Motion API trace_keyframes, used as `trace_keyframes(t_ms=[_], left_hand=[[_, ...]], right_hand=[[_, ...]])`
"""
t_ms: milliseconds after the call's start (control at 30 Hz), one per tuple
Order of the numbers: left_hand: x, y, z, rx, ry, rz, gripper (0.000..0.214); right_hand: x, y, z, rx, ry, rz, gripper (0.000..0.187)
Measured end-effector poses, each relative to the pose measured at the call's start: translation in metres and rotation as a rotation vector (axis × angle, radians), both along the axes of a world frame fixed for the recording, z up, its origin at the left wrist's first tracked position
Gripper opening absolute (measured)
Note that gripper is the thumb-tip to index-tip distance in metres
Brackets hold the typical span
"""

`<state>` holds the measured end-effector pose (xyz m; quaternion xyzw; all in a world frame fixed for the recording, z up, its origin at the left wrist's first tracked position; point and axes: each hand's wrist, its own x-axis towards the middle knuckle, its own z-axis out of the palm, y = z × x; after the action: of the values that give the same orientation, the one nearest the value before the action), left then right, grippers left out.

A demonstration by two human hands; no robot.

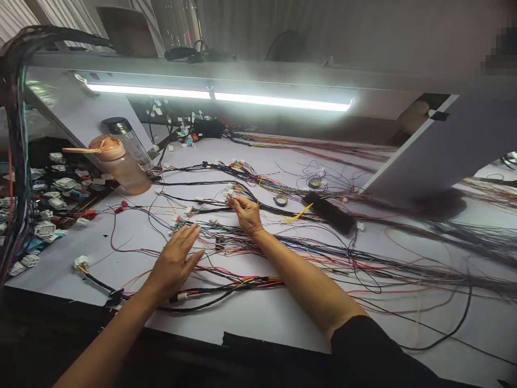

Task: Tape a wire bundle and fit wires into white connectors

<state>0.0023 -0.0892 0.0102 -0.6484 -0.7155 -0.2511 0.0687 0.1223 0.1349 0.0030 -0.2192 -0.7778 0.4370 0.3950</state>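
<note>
White table point(254, 320) | tube lights point(283, 101) lit | left hand point(174, 263) spread over wires point(323, 249) | right hand point(247, 215) pinching connector point(230, 194)

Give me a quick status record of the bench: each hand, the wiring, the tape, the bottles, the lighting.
left hand: spread, over the wires; holds nothing visible
right hand: pinching a white connector
wires: many loose strands and bundles across the table
tape rolls: two, beyond the right hand
bottles: two, at the table's left side
light tubes: lit
</note>
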Motion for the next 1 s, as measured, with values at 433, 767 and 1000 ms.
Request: trace_keyframes(t_ms=[433, 767, 1000], left_hand=[[-0.013, -0.025, -0.003, -0.077, -0.132, 0.044, 0.044], [-0.088, 0.01, 0.016, -0.228, -0.018, 0.279, 0.027], [-0.072, 0.004, 0.044, -0.009, -0.481, 0.192, 0.031]], right_hand=[[-0.002, -0.009, -0.017, 0.153, -0.179, 0.09, 0.009], [-0.003, -0.009, -0.02, 0.225, -0.234, 0.081, 0.009], [-0.004, -0.008, -0.024, 0.251, -0.24, 0.077, 0.01]])
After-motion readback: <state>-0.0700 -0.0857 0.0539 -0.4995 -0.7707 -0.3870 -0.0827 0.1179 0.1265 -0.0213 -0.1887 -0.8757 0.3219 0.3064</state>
